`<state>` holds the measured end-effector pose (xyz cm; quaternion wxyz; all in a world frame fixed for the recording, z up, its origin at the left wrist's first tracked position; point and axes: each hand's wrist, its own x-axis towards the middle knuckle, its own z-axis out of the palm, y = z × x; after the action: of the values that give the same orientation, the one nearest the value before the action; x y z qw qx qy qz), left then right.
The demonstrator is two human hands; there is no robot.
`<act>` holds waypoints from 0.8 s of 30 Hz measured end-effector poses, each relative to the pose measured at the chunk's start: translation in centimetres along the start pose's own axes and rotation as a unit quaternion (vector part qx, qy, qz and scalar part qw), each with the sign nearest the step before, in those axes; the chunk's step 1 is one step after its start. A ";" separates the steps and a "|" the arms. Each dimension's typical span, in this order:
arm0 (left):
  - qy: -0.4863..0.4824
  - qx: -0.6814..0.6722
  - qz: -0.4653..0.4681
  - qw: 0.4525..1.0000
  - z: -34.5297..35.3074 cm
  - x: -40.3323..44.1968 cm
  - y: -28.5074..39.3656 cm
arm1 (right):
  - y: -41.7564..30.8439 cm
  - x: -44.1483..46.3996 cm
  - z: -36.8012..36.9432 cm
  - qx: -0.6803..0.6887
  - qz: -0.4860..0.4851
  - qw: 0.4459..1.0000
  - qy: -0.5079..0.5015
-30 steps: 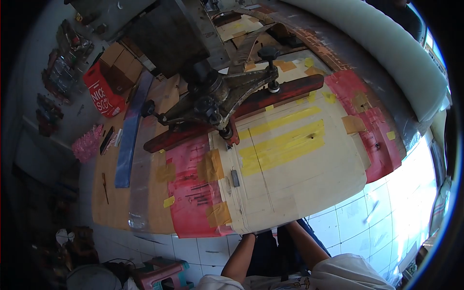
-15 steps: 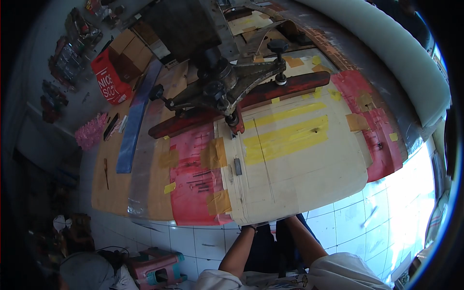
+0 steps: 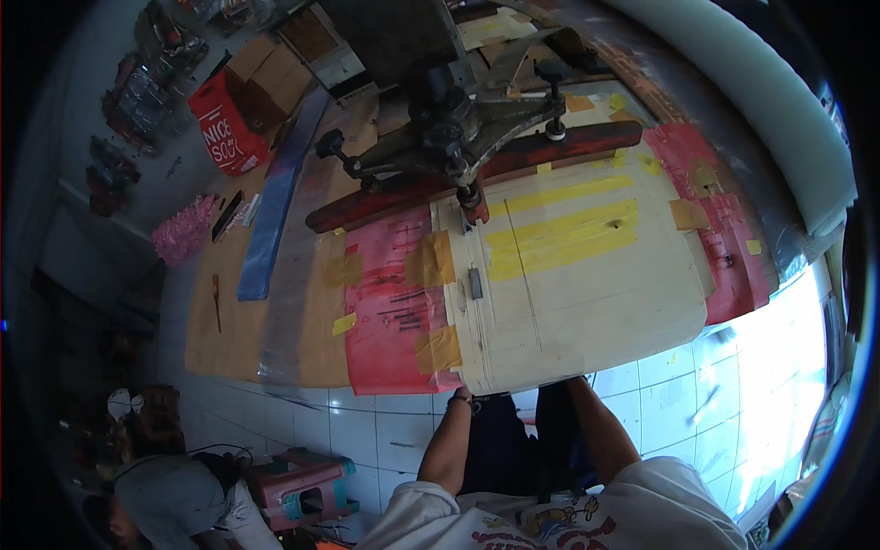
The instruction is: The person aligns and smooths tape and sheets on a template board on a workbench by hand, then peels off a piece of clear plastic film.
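Both my forearms reach down to the near edge of the printing table, where the fingers are hidden under its edge. My left hand (image 3: 461, 395) shows only at the wrist, with a dark band. On the right side, my right hand (image 3: 576, 385) disappears at the same edge. Nearest to them lies a cream board (image 3: 605, 316) with yellow tape strips (image 3: 564, 240) and a thin drawn line. A small grey block (image 3: 476, 283) sits near its left side. Across the far part stretches a dark red bar (image 3: 568, 147), under a metal clamp arm (image 3: 500, 124) with black knobs.
Red sheets with brown tape (image 3: 390, 344) flank the board. To the left lie a blue strip (image 3: 266, 247), a screwdriver (image 3: 216, 302) and a red bag (image 3: 225, 128). A stool (image 3: 298, 490) stands on the floor beside a person in a grey cap (image 3: 170, 495). A white roll (image 3: 761, 92) is at right.
The view has shifted, so the table and its contents appear higher and mostly further right. My forearms still reach to the near edge. Nothing on the table has visibly moved.
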<state>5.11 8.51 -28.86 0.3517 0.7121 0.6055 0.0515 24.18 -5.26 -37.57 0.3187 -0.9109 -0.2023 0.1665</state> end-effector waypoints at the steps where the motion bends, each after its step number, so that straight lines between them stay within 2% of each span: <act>1: 0.006 -0.061 -0.007 0.998 -0.6 0.3 -0.8 | 1.4 0.2 0.1 0.088 0.022 0.996 0.021; 3: 0.062 -0.242 -0.020 0.968 -1.8 -0.2 -2.5 | 4.5 -1.4 -2.8 0.313 0.060 0.940 0.123; 4: 0.121 -0.324 0.012 0.938 -3.1 -1.3 -2.6 | 4.2 -2.8 -7.5 0.368 0.052 0.915 0.160; 5: 0.186 -0.374 0.066 0.906 -4.7 -3.2 -2.8 | 0.1 -4.9 -12.9 0.370 0.046 0.880 0.295; 6: 0.247 -0.376 0.152 0.880 -6.9 -5.6 -2.1 | -3.9 -7.1 -17.7 0.452 0.030 0.820 0.350; 7: 0.310 -0.317 0.267 0.856 -9.4 -8.2 -0.6 | -5.1 -9.4 -21.6 0.402 -0.024 0.852 0.335; 8: 0.355 -0.267 0.351 0.824 -11.8 -10.5 1.2 | -7.4 -10.8 -24.7 0.302 -0.124 0.851 0.411; 9: 0.400 -0.214 0.429 0.781 -14.1 -12.7 3.0 | -9.7 -12.3 -27.2 0.279 -0.190 0.840 0.425; 10: 0.430 -0.173 0.481 0.744 -16.3 -14.2 5.9 | -12.2 -13.0 -28.6 0.261 -0.218 0.839 0.425; 12: 0.432 -0.077 0.514 0.737 -19.1 -15.2 11.1 | -17.5 -13.3 -30.9 0.152 -0.269 0.891 0.332; 13: 0.379 -0.064 0.525 0.759 -19.7 -14.9 13.3 | -19.5 -12.8 -31.1 0.117 -0.289 0.908 0.280; 14: 0.328 -0.054 0.534 0.777 -19.9 -14.6 14.6 | -21.4 -12.4 -31.6 0.015 -0.293 0.924 0.244; 16: 0.291 0.086 0.537 0.787 -18.9 -13.7 14.5 | -22.5 -11.8 -31.0 -0.079 -0.284 0.934 0.205; 17: 0.268 0.156 0.535 0.786 -18.4 -13.1 14.4 | -22.6 -11.6 -31.2 -0.077 -0.287 0.935 0.195; 20: 0.280 0.114 0.525 0.796 -17.8 -12.4 13.6 | -22.3 -12.1 -31.3 -0.062 -0.278 0.944 0.167; 24: 0.407 0.103 0.533 0.735 -15.5 -10.6 14.0 | -22.1 -11.7 -30.8 -0.055 -0.275 0.942 0.186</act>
<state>6.17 5.50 -5.59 -0.0888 0.8610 0.2142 0.4526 21.57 -10.85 1.67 0.3335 -0.8507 -0.3908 -0.1111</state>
